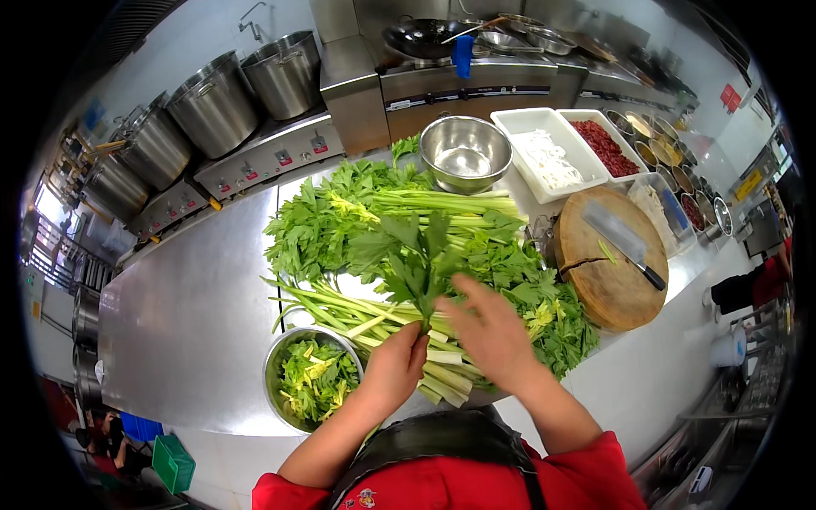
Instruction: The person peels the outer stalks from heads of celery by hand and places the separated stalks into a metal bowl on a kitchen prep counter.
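Observation:
My left hand grips a celery stalk by its stem, and the stalk's green leaves fan out upward. Blurred, my right hand is beside those leaves with its fingers apart; I see nothing in it. Beneath both hands lie heaps of leafy celery, the pale cut ends of the stalks pointing towards me in the near pile. At the left, a steel bowl contains loose green and yellow celery leaves.
An empty steel bowl stands behind the celery. Right of it are white tubs of white strips and red chopped food. A cleaver rests on a cracked round chopping block. Large stockpots line the back left; people are farther off.

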`<state>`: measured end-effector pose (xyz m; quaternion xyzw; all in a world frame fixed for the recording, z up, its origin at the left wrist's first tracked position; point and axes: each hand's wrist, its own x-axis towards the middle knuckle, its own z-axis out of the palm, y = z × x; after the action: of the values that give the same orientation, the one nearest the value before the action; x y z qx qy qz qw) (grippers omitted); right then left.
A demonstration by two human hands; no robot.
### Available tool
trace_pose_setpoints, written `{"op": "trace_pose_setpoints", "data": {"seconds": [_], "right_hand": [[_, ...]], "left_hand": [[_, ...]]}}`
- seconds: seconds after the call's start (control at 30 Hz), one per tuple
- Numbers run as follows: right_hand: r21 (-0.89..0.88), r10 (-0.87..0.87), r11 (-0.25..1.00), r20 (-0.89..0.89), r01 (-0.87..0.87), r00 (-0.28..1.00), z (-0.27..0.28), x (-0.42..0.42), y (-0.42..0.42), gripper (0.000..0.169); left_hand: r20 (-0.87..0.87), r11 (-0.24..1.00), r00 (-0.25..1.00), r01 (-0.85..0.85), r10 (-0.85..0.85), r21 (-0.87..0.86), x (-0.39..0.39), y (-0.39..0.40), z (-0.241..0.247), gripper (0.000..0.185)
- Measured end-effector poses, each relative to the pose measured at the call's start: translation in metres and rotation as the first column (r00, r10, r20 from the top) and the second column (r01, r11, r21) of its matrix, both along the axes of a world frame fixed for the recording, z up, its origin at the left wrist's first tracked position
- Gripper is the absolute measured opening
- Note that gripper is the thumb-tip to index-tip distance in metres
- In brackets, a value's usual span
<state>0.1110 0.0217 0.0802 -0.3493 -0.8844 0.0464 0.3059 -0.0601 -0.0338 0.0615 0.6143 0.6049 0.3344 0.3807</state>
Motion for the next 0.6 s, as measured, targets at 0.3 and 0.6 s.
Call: {"op": "trace_pose_setpoints", "data": {"seconds": [0.3,0.6], "right_hand": [[0.014,0.154,0.988,0.061,-0.155,0.986,-0.004,-0.016,-0.004,0.028],[-0.208,0.073,0.977,0.077,-0.056,0.994,-0.013,-0.014,-0.008,0.016]], "left_hand": [[-0.280,0.988,0.960,0.050,-0.006,0.149,0.006,0.000,0.003,0.016],[-0.388,0.989,0.922,0.072,-0.016,0.131,0.012,0.003,-0.006,0.019]]}}
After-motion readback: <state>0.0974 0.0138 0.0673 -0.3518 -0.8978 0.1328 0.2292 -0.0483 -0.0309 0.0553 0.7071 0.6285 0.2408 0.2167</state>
